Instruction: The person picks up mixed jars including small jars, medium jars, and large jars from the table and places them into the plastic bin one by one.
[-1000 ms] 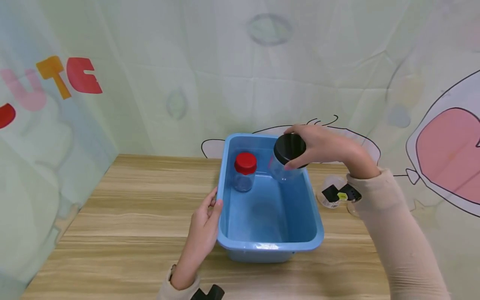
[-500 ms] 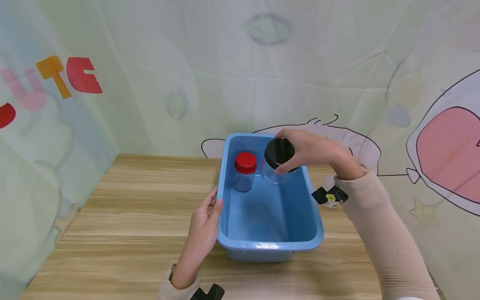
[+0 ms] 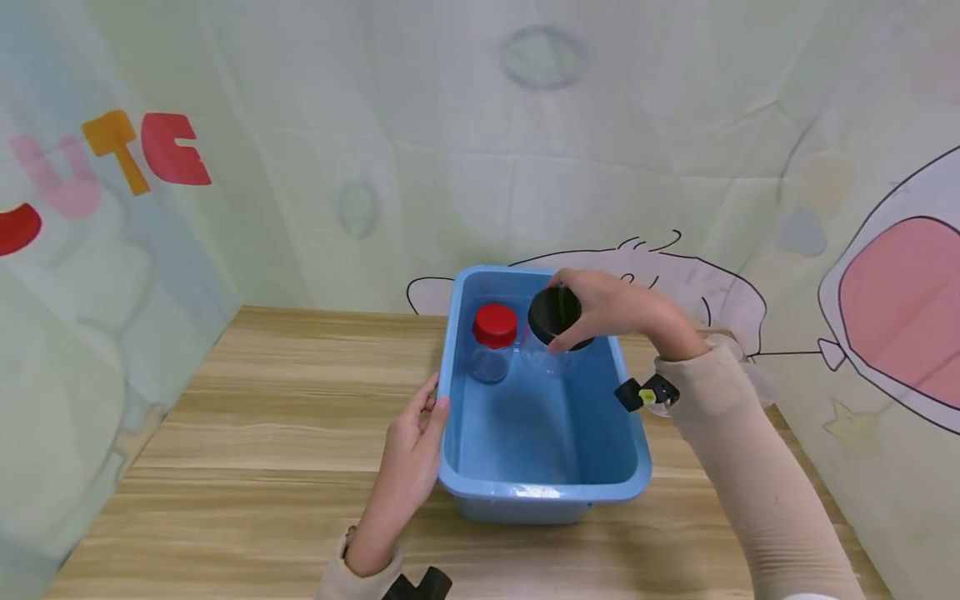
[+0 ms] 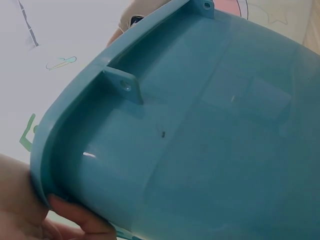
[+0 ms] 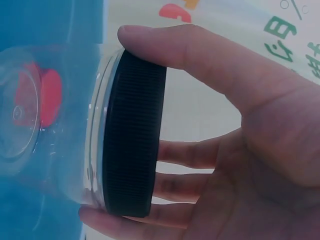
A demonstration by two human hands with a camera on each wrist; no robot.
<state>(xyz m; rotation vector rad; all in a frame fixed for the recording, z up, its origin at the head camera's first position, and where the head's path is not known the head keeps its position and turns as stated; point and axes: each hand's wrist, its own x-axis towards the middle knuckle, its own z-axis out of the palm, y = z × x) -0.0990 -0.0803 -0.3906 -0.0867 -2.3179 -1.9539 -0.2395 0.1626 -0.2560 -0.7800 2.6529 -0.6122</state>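
A blue plastic basin (image 3: 542, 490) stands on the wooden table. My left hand (image 3: 408, 450) grips its left rim, and in the left wrist view the fingers curl over the basin's edge. Inside, toward the back left, a clear jar with a red lid (image 3: 494, 327) stands upright. My right hand (image 3: 611, 308) holds a larger clear jar by its black lid (image 3: 551, 312) within the basin's back right, beside the red-lidded jar. In the right wrist view, thumb and fingers span the ribbed black lid (image 5: 134, 137). The larger jar's clear body shows faintly against the blue.
Clear plastic containers (image 3: 761, 382) stand to the right of the basin, partly hidden by my right sleeve (image 3: 738, 433). A printed cloth backdrop (image 3: 450, 167) hangs behind the table (image 3: 292, 400) and along its sides.
My right hand has carried the black-lidded jar left, then slightly lower into the basin, closer to the red-lidded jar. The left hand stays at the basin's left rim.
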